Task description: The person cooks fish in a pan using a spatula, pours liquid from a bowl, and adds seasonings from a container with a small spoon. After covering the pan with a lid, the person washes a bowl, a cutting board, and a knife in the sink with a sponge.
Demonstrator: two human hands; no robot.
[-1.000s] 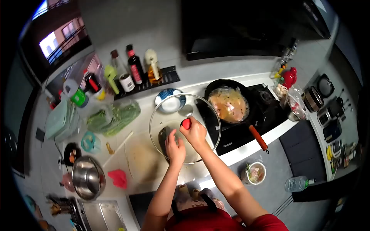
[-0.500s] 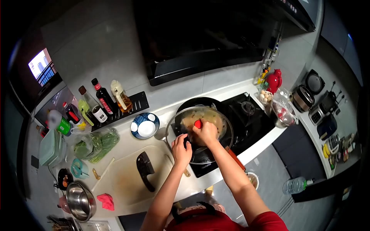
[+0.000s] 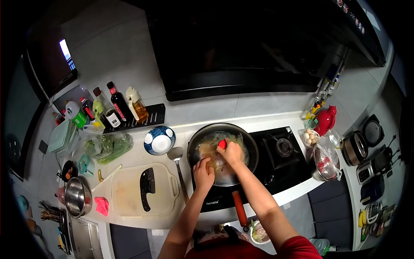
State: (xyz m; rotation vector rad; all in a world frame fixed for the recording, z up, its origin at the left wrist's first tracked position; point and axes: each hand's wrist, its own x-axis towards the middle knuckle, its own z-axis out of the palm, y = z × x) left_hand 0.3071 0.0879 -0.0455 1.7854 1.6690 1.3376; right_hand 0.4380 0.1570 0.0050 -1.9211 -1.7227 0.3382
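Note:
My right hand [image 3: 231,153] is closed around the red knob [image 3: 222,144] of a clear glass lid [image 3: 222,172]. The lid lies over a dark frying pan [image 3: 254,168] on the left burner, and food shows blurred through the glass. My left hand [image 3: 204,174] is at the lid's near left side, fingers slightly bent and apart, holding nothing; I cannot tell whether the fingertips touch the glass. The pan's reddish-brown handle [image 3: 240,205] points toward me. A metal spatula [image 3: 176,154] lies on the counter just left of the stove.
Left of the stove are a cutting board [image 3: 125,190] with a black cleaver [image 3: 147,185], a blue-and-white dish [image 3: 159,141], bagged greens [image 3: 112,146] and a steel bowl [image 3: 77,198]. Bottles [image 3: 118,103] line a rack behind. Eggs [image 3: 309,137] and a bagged pot [image 3: 324,162] stand right.
The lid has come down from above onto the pan, with my right hand still on its knob. My left hand has moved slightly lower. The camera view has shifted, showing more of the pan handle.

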